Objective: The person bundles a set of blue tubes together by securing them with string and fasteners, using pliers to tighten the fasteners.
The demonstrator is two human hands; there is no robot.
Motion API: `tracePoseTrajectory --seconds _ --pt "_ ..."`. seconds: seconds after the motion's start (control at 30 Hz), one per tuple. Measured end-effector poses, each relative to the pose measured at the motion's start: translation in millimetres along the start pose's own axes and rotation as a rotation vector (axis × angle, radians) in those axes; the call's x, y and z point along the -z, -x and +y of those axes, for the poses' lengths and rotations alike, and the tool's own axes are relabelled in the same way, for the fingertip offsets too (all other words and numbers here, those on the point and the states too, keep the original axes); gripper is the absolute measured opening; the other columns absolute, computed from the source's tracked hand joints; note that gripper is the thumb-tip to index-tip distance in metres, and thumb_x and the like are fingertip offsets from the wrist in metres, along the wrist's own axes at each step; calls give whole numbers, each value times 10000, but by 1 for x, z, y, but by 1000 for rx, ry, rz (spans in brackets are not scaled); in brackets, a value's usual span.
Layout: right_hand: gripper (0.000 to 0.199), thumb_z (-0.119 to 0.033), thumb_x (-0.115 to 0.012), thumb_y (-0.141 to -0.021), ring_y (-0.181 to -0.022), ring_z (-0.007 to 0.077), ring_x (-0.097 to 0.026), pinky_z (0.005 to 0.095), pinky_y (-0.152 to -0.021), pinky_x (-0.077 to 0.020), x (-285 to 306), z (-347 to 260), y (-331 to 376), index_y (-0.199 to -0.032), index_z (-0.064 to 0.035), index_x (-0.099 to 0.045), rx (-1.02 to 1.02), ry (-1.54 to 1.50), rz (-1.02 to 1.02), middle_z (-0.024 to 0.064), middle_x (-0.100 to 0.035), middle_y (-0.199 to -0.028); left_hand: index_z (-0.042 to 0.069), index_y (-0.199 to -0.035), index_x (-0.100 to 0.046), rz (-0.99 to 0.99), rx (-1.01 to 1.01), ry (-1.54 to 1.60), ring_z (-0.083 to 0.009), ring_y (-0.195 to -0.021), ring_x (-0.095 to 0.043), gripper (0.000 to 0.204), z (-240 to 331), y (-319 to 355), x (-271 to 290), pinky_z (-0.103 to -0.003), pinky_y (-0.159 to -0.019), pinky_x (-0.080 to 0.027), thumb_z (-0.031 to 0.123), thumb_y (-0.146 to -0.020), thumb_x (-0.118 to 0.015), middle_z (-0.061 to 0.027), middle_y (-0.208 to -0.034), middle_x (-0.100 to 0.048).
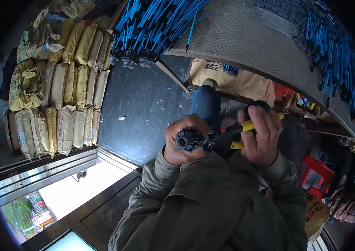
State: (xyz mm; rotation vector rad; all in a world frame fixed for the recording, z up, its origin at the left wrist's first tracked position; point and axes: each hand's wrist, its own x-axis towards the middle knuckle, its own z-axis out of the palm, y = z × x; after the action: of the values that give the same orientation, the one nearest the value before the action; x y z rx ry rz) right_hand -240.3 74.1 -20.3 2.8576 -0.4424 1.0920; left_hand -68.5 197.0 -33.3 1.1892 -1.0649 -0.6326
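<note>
My left hand (182, 144) grips a small black ribbed plastic fitting (187, 140) with a round hole facing the camera. My right hand (262, 134) squeezes the yellow-and-black handles of a pair of pliers (236, 134). The pliers' dark jaws meet the fitting's right side. Both hands are held close to my chest, above my olive jacket sleeves. My blue-trousered leg (206, 105) shows beyond the hands.
Bundles of blue tubes with black ends (152, 25) lie on a curved workbench (244, 46), more at the right (336, 50). Stacked yellow-tan sacks (60, 88) stand at the left. Dark floor (144, 108), a red crate (317, 173), a cardboard box (315, 213).
</note>
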Motion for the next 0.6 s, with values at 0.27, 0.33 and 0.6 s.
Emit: tracePoseTrajectory --seconds 0.27,0.33,0.6 --pt "250 -164 -713 -759 -1205 196 -372 512 -1064 -182 4 32 -33 -997 -182 -640 348 421 254 22 -388 -1207 29 -734 -559 -52 7 -50 -141 -620 -602 163 9 -4 -6 -250 -566 -461 -3 -605 -653 -59 -705 -608" --pt "246 -162 -709 -763 -1206 197 -371 515 -1064 -179 4 28 -30 -999 -178 -640 330 410 224 23 -389 -1203 25 -699 -512 -48 -37 -73 -157 -561 -576 156 11 -6 -7 -258 -510 -452 -38 -659 -648 -76 -655 -585" --pt "230 -132 -702 -766 -1149 199 -420 498 -1052 -206 -5 20 -18 -987 -146 -638 259 392 201 22 -419 -1167 28 -701 -534 -19 2 -94 -156 -574 -585 138 12 -3 -4 -261 -512 -448 -37 -647 -643 -78 -677 -604"
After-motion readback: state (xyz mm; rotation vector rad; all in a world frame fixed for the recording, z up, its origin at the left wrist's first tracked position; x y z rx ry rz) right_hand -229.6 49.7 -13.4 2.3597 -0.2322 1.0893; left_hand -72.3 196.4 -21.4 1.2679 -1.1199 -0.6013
